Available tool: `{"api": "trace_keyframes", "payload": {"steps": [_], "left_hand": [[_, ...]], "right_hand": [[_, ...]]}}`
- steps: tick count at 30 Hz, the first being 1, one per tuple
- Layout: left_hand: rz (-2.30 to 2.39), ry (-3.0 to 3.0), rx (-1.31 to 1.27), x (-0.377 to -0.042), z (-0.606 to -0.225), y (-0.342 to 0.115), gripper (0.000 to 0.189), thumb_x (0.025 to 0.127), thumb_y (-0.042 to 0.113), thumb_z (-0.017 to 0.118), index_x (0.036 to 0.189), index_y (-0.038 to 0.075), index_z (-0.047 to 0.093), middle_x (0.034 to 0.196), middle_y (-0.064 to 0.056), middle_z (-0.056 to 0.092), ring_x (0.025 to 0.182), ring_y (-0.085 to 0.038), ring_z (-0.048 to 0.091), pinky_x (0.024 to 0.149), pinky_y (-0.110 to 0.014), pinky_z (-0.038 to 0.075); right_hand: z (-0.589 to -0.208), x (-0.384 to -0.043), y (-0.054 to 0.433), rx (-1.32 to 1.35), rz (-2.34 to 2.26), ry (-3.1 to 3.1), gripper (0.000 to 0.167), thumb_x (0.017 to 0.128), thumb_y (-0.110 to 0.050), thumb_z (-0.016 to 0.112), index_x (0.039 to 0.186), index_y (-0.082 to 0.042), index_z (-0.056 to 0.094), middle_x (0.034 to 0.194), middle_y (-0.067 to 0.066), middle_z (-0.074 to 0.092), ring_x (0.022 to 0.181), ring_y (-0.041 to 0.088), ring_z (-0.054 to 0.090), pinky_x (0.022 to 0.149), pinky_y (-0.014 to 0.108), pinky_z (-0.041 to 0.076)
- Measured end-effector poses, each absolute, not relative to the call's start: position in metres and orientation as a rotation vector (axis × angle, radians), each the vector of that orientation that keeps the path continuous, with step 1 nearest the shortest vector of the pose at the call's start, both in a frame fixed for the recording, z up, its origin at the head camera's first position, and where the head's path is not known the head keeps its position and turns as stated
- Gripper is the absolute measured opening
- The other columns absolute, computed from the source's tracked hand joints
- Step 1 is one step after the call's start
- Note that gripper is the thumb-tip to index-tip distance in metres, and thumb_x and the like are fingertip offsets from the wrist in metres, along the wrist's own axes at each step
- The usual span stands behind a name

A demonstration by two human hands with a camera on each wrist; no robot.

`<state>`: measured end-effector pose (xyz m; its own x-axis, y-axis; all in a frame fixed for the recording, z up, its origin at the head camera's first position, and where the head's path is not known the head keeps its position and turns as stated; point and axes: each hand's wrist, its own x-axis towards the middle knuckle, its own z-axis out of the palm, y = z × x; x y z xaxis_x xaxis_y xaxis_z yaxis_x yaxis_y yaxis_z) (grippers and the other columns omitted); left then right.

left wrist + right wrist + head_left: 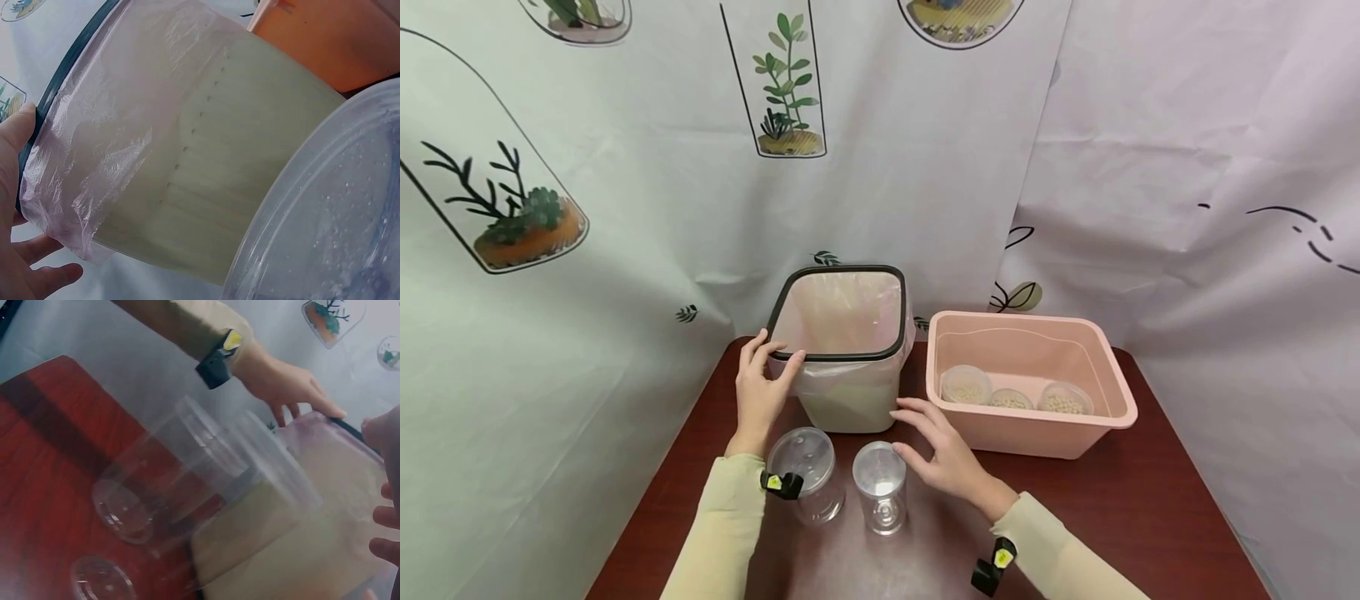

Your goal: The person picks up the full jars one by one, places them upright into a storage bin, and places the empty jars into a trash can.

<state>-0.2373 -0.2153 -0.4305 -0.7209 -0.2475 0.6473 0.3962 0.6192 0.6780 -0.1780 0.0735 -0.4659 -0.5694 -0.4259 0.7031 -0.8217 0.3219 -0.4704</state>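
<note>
A waste bin (850,408) with a black rim and a thin pinkish liner bag (850,377) stands at the back of the table. My left hand (760,396) is at the rim's front left corner, thumb at the front and the other fingers loosely along the left side. In the left wrist view its thumb (22,125) touches the black rim. Before the bin's front right side my right hand (947,454) hovers, fingers spread, holding nothing. Close to its thumb stands a narrow clear lidded jar (880,479). A wider clear lidded jar (805,462) stands below my left hand.
To the bin's right, a pink tub (1037,433) holds several clear containers (967,385) with pale small pieces inside. A printed cloth (895,200) hangs behind and around the dark red table (1075,517).
</note>
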Motion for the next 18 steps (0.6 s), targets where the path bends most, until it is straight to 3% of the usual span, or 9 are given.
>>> {"api": "trace_keyframes", "payload": {"steps": [12,18], "left_hand": [[-1.123,-2.088,-0.108,-0.237,-0.432,-0.215,0.031,0.077,0.026,0.077,0.1,0.006,0.067,0.132,-0.012,0.048,0.122,-0.027,0.044,0.09,-0.044,0.039],[-1.123,-2.095,-0.106,-0.238,-0.431,-0.214,0.032,0.078,0.027,0.076,0.1,0.006,0.067,0.132,-0.011,0.048,0.123,-0.027,0.044,0.095,-0.045,0.038]], "right_hand": [[-0.491,-0.159,0.072,1.18,1.21,-2.091,0.042,0.088,-0.023,0.065,0.124,-0.005,0.055,0.132,0.013,0.045,0.118,0.029,0.048,0.099,0.03,0.036],[-0.504,-0.154,0.067,1.225,1.188,-2.041,0.045,0.089,-0.029,0.063,0.124,-0.003,0.054,0.133,0.018,0.043,0.118,0.031,0.046,0.098,0.031,0.037]]}}
